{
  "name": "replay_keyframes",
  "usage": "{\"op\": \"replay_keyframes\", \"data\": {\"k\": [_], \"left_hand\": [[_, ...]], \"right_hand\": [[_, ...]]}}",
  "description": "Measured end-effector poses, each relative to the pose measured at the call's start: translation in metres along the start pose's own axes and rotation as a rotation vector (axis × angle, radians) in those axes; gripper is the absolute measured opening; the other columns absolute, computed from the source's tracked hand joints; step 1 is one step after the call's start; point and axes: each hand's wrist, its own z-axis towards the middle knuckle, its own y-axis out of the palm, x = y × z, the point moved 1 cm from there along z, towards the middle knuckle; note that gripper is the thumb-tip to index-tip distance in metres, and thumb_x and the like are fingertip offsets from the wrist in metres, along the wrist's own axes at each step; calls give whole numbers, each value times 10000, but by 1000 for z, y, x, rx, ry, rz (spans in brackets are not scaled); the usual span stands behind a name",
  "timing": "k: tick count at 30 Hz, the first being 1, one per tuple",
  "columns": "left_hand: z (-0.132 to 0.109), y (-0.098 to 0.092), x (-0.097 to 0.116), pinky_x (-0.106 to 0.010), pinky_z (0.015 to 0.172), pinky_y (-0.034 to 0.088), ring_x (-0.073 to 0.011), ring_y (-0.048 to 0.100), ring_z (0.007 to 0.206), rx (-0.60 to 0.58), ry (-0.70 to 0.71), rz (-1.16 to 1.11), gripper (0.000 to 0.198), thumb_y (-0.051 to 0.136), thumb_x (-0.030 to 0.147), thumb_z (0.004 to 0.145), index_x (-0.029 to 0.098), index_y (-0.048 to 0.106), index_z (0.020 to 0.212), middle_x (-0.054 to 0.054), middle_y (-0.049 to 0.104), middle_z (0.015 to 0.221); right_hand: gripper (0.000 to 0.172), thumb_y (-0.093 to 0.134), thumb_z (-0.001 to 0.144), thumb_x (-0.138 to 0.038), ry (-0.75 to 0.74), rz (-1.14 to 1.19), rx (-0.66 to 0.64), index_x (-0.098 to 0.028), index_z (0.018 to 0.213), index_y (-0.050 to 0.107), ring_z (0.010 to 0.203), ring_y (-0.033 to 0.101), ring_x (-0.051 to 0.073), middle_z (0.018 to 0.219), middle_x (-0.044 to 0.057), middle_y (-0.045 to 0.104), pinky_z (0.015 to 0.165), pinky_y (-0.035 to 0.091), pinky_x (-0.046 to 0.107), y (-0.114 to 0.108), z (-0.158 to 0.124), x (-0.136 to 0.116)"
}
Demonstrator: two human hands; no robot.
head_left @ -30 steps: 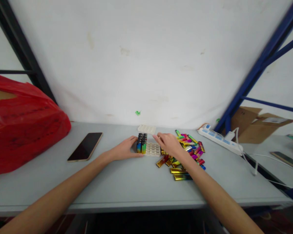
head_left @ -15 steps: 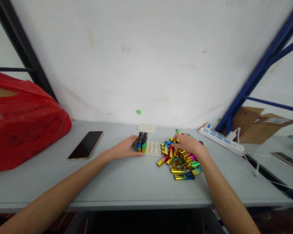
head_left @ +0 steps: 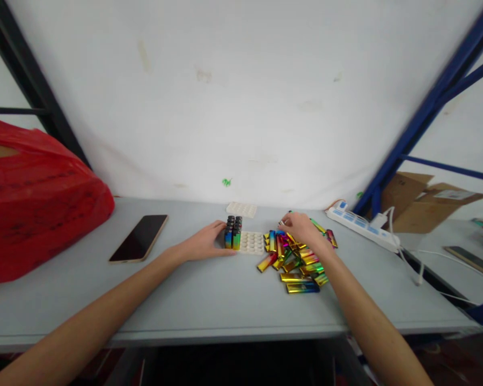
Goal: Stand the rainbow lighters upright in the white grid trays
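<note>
Several lighters (head_left: 233,236) with black tops and blue, green and yellow metallic bodies stand upright in two rows at the left end of a white holed tray (head_left: 252,243). My left hand (head_left: 205,242) wraps round that end, thumb along the near side and fingers at the far side. To the tray's right lies a heap of shiny multicoloured lighters (head_left: 300,277). Over the far left part of the heap is my right hand (head_left: 301,228), fingertips pinched together. A small pale tip shows at them, apparently a lighter's end; the palm hides the rest.
A second white tray (head_left: 241,209) lies near the wall. A phone (head_left: 140,238) rests to the left, beside a big red plastic bag (head_left: 44,203). At the back right are a white power strip (head_left: 362,228) with cables and an open cardboard box (head_left: 422,206).
My right hand has moved slightly left and up from within the heap, uncovering lighters at its far right. My left hand stays at the tray. The view has shifted a little.
</note>
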Motion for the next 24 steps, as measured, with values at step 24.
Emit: {"op": "replay_keyframes", "data": {"k": [24], "left_hand": [[-2, -5, -4, -508, 1213, 478, -389, 620, 1353, -30, 27, -13, 794, 827, 716, 803, 205, 655, 1387, -160, 646, 1467]], "right_hand": [[525, 488, 945, -588, -188, 594, 374, -259, 581, 301, 575, 302, 127, 562, -44, 291, 572, 227, 301, 40, 0, -52]]}}
